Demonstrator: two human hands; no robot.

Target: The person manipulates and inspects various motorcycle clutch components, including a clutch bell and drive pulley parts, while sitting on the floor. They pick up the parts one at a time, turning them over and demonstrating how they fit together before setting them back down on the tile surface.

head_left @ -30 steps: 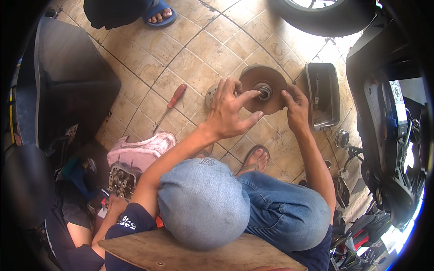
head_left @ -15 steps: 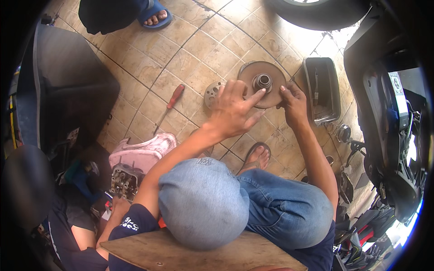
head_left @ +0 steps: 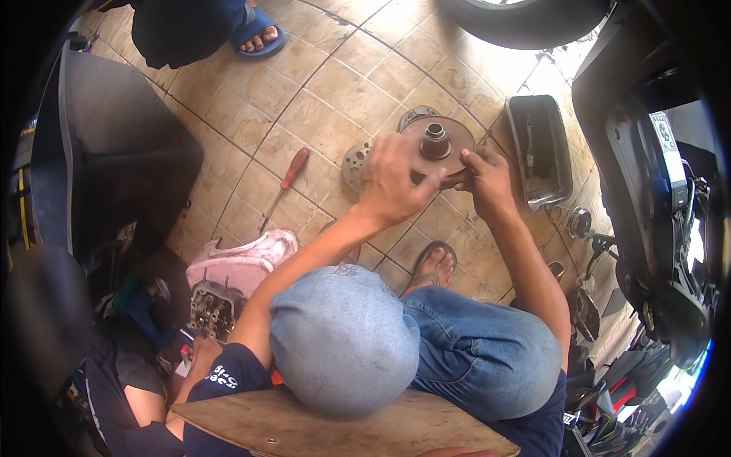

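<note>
A brown metal pulley disc [head_left: 454, 158] with a short bright-tipped hub [head_left: 435, 141] at its centre is held above the tiled floor, its face tilted. My right hand [head_left: 487, 177] grips the disc's right edge, thumb on top. My left hand [head_left: 397, 183] is over the disc's left side; its fingers are smeared by motion, and the thumb stands apart from them. A round grey metal plate with holes [head_left: 354, 166] lies on the floor just left of that hand. Behind the disc shows part of another round metal piece [head_left: 417, 114].
A red-handled screwdriver [head_left: 295, 167] lies to the left, near a pink plastic cover [head_left: 245, 253] and an engine part [head_left: 211, 308]. On the right are a dark tray [head_left: 542, 152] and a motorcycle [head_left: 643, 183]. Another person's sandalled foot [head_left: 259, 36] is at the far left.
The disc has tilted, so its hub now points more away from me and its near edge shows. My right hand shifted slightly nearer. My left hand's fingers have blurred.
</note>
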